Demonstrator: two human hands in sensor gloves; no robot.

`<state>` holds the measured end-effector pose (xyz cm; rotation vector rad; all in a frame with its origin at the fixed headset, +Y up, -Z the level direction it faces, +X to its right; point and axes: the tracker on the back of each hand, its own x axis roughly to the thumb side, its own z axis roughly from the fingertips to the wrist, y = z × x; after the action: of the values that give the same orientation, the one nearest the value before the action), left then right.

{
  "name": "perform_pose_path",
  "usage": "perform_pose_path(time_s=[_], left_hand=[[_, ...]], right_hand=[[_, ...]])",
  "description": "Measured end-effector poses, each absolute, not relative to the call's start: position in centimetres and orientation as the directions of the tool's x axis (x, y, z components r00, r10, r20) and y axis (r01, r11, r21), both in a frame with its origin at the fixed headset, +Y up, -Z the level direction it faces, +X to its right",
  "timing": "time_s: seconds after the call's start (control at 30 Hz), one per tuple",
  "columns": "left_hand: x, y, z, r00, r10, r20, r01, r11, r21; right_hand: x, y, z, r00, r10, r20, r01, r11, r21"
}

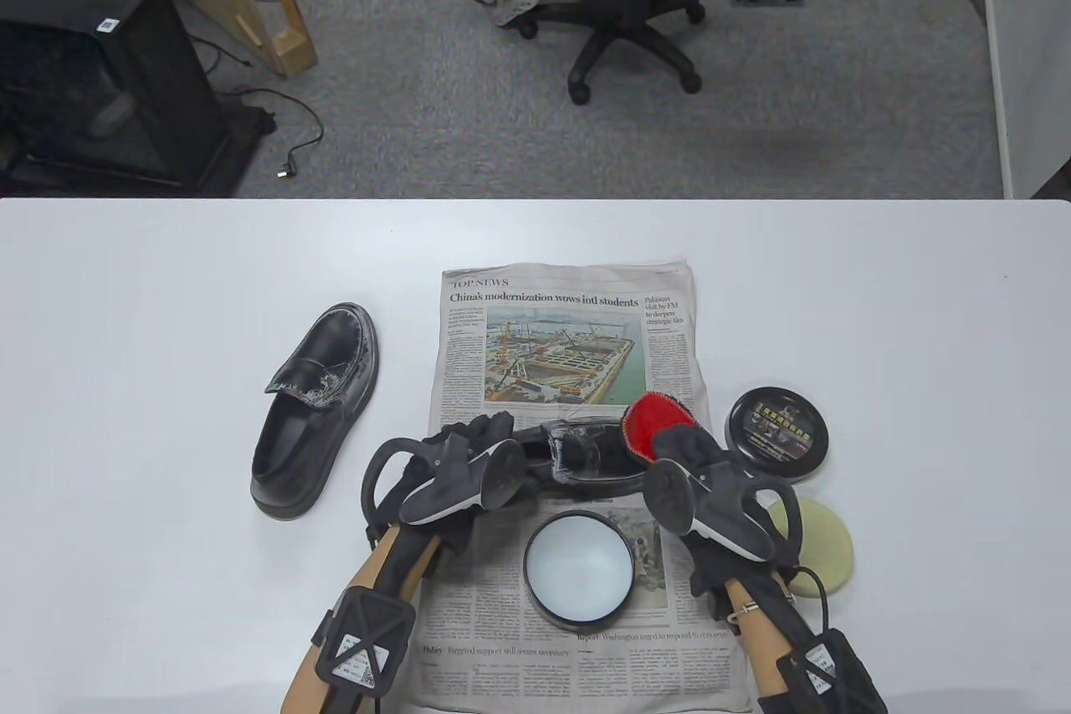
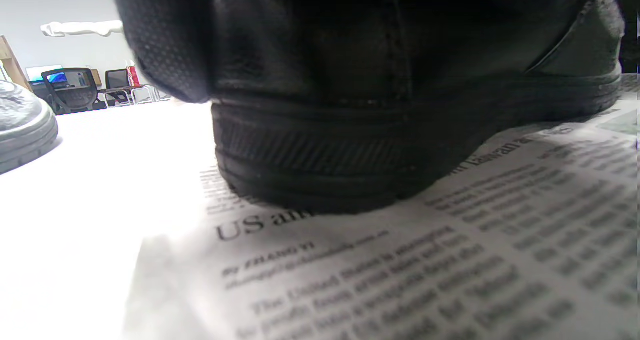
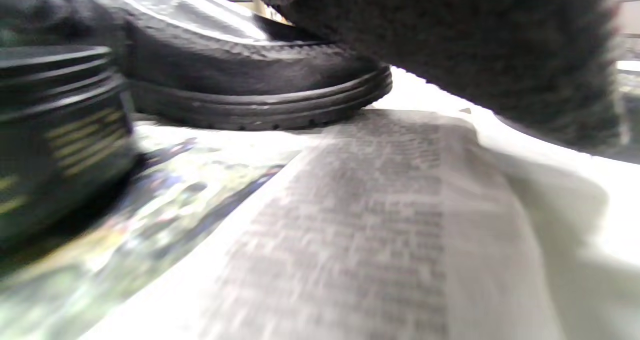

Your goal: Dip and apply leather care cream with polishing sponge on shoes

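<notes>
A black leather shoe [image 1: 577, 454] lies across the newspaper [image 1: 569, 329] between my hands. My left hand [image 1: 479, 436] grips its heel end, and the heel [image 2: 400, 129] fills the left wrist view. My right hand [image 1: 673, 446] holds a red polishing sponge [image 1: 655, 423] against the toe end. The toe [image 3: 250, 94] shows in the right wrist view, with the dark glove and sponge [image 3: 475, 44] above it. An open jar of white cream [image 1: 579, 567] stands on the newspaper just in front of the shoe and shows at the left of the right wrist view [image 3: 55, 139].
A second black shoe [image 1: 314, 404], streaked with white cream, lies on the table to the left and shows in the left wrist view [image 2: 25, 129]. The jar's black lid [image 1: 778, 434] and a pale yellow round sponge [image 1: 820, 551] lie right of the newspaper.
</notes>
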<state>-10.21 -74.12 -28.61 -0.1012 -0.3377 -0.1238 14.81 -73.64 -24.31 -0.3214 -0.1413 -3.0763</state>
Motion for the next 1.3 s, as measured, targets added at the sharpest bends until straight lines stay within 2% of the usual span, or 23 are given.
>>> perform_pose_path(time_s=[0.1, 0.23, 0.33, 0.43, 0.53, 0.67, 0.83, 0.93, 1.03, 1.13, 1.23, 1.3], left_hand=[[-10.2, -74.1, -28.6, 0.935, -0.102, 0.341, 0.136, 0.988, -0.078], [-10.2, -74.2, -28.6, 0.933, -0.100, 0.345, 0.132, 0.989, -0.072], [-10.3, -74.2, -28.6, 0.933, -0.087, 0.349, 0.119, 0.990, -0.072], [-10.3, -74.3, -28.5, 0.933, -0.089, 0.349, 0.119, 0.991, -0.067], [-10.3, -74.3, -28.5, 0.936, -0.086, 0.342, 0.114, 0.991, -0.064], [-10.4, -74.3, -28.5, 0.939, -0.086, 0.333, 0.114, 0.991, -0.065], [-10.3, -74.2, -28.5, 0.942, -0.100, 0.320, 0.129, 0.989, -0.068], [-10.2, -74.2, -28.5, 0.943, -0.095, 0.319, 0.124, 0.990, -0.072], [-10.2, -74.2, -28.5, 0.941, -0.096, 0.325, 0.125, 0.990, -0.071], [-10.1, -74.2, -28.5, 0.931, -0.119, 0.346, 0.155, 0.985, -0.078], [-10.2, -74.2, -28.6, 0.930, -0.105, 0.352, 0.142, 0.986, -0.084], [-10.3, -74.3, -28.5, 0.931, -0.097, 0.352, 0.131, 0.988, -0.076]], right_hand=[[13.4, -73.3, -23.1, -0.956, 0.057, 0.289, -0.032, -0.995, 0.090], [10.3, -72.3, -23.2, -0.888, 0.259, 0.380, -0.225, -0.965, 0.133], [8.5, -71.7, -25.0, -0.880, 0.274, 0.389, -0.227, -0.960, 0.164], [8.6, -72.1, -27.4, -0.899, 0.299, 0.320, -0.215, -0.938, 0.272], [10.0, -72.7, -28.9, -0.935, 0.273, 0.226, -0.193, -0.927, 0.323], [12.7, -73.5, -29.1, -0.980, 0.135, 0.144, -0.089, -0.954, 0.285], [14.6, -74.2, -26.2, -0.989, -0.003, 0.148, 0.023, -0.991, 0.130], [14.1, -74.2, -24.5, -0.975, -0.059, 0.216, 0.079, -0.993, 0.084], [12.7, -73.7, -23.2, -0.952, 0.014, 0.307, 0.014, -0.996, 0.087], [10.5, -72.9, -22.6, -0.903, 0.162, 0.398, -0.129, -0.986, 0.108], [8.5, -72.0, -23.7, -0.858, 0.268, 0.438, -0.232, -0.963, 0.134], [7.9, -71.9, -24.9, -0.864, 0.283, 0.417, -0.226, -0.957, 0.180]])
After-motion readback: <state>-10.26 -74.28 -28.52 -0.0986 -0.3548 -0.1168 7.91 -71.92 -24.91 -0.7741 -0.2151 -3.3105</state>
